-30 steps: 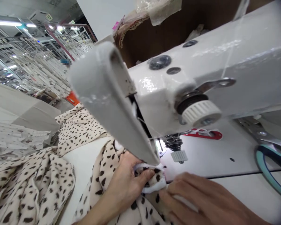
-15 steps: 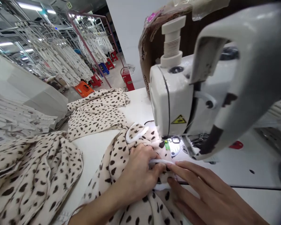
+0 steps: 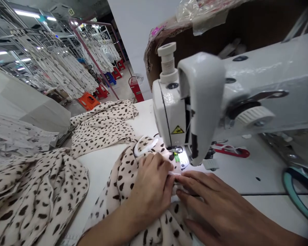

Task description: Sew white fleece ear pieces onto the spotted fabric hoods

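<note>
A cream garment (image 3: 122,174) with dark spots lies bunched on the white table, its upper edge beside the lit needle area of a sewing machine (image 3: 166,116). My left hand (image 3: 151,181) is closed on this cloth, thumb and fingers pinching a fold close to the green-marked presser foot (image 3: 176,157). From the right, my right hand (image 3: 215,201) meets it, its fingertips closed on the same fold and the palm low over the table. A white strip (image 3: 145,147) curves along the garment just beyond my left knuckles. Under my fingers the cloth's edge is partly hidden.
More spotted cloth lies at the left (image 3: 36,191) and farther back (image 3: 102,126). Right of the machine head are red-handled snips (image 3: 232,151) and teal-handled scissors (image 3: 291,191). A torn cardboard box (image 3: 148,65) stands behind the machine. An orange stool (image 3: 88,101) is on the floor.
My viewpoint has shifted, so more of the machine arm, the snips and the scissors show. Both hands have drawn closer together on the fold, covering more of its white edge.
</note>
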Demonstrator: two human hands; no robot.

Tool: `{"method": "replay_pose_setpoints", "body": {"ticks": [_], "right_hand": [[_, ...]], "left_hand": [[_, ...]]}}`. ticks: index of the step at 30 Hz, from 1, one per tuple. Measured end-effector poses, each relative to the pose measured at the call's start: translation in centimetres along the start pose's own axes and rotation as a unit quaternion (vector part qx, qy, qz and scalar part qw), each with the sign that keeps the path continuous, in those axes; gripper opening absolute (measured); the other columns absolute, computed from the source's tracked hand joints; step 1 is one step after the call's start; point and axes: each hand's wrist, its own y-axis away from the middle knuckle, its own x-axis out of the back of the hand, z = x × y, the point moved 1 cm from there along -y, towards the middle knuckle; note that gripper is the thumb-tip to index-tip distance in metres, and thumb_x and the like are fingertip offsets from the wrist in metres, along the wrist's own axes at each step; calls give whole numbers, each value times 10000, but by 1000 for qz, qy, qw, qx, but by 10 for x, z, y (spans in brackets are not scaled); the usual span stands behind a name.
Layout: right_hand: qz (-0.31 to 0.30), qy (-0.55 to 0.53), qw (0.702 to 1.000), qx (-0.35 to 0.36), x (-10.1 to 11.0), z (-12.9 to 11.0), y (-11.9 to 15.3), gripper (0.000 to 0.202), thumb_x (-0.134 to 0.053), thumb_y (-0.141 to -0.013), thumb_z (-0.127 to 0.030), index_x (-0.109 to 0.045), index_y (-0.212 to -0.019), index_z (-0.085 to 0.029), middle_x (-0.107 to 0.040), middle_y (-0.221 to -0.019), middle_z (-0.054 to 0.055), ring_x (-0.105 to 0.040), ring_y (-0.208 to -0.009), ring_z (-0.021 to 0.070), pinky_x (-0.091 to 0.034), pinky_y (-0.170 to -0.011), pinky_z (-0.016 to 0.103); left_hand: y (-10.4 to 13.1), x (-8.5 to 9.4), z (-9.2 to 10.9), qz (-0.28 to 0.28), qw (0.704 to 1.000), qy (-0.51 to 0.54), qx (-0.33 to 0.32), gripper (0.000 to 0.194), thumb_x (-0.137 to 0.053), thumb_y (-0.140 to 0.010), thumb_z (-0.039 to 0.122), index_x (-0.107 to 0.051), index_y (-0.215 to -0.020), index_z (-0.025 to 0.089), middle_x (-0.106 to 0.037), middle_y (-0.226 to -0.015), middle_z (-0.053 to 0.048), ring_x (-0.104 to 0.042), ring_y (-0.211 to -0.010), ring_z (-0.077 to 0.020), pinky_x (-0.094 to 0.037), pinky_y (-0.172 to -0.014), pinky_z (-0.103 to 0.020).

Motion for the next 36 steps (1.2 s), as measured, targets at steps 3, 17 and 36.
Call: {"method": "replay_pose_setpoints", "body": {"ticks": [3, 17, 36], "right_hand": [[-37, 5, 999, 20, 2, 3, -2, 248, -524, -928, -267, -672, -1099, -167, -637, -1279, 108, -513, -1277, 238, -479, -1028, 403], [-22, -2, 996, 83, -8, -13, 12, 308, -371, -958, -52, -651, -950, -180, -577, -695, 9, -532, -656, 144, -438, -714, 295], [-101, -47, 990, 87, 5, -11, 11, 232, -448, -943, -56, -644, -1012, -159, -609, -777, 8, -514, -703, 151, -374, -680, 309]], "left_hand": [[7, 0, 2, 9, 992, 38, -122, 186, -445, -945, 58, -618, -971, 118, -654, -977, -109, -581, -930, -211, -525, -835, -358], [16, 3, 6, -1, 982, -49, -184, 181, -548, -926, 167, -658, -1021, 60, -715, -1045, -167, -680, -962, -266, -632, -818, -380], [13, -1, -4, 24, 986, 24, -161, 166, -561, -882, 50, -659, -994, 122, -704, -1061, -110, -658, -940, -188, -591, -825, -290]]}}
